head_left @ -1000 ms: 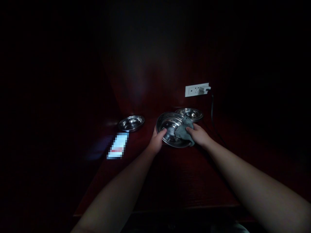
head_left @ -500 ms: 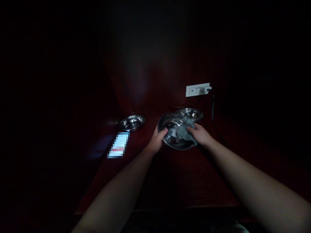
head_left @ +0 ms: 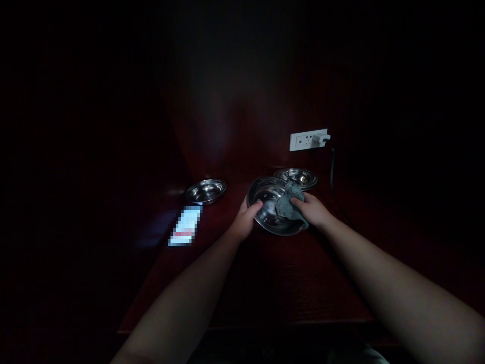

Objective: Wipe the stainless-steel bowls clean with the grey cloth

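Note:
A shiny metal bowl (head_left: 267, 194) is held tilted above the dark red table, its inside facing me. My left hand (head_left: 245, 218) grips its left rim, the thumb over the edge on the inside. On the bowl's right side, my right hand (head_left: 311, 208) is closed on a grey-green cloth (head_left: 290, 201) that folds over the rim and covers part of the inner wall. The right hand's fingers behind the bowl are hidden. Small bright spots show on the bowl's bottom.
Another metal bowl (head_left: 206, 191) stands at the back left, and more metalware (head_left: 303, 178) sits behind the held bowl. A lit, pixelated screen (head_left: 185, 226) lies on the table (head_left: 288, 283) at left. A wall socket (head_left: 308, 140) has a plug with a black cable (head_left: 332, 172) hanging down.
Almost nothing differs. The held bowl and the cloth have shifted very slightly, with both hands keeping their grip.

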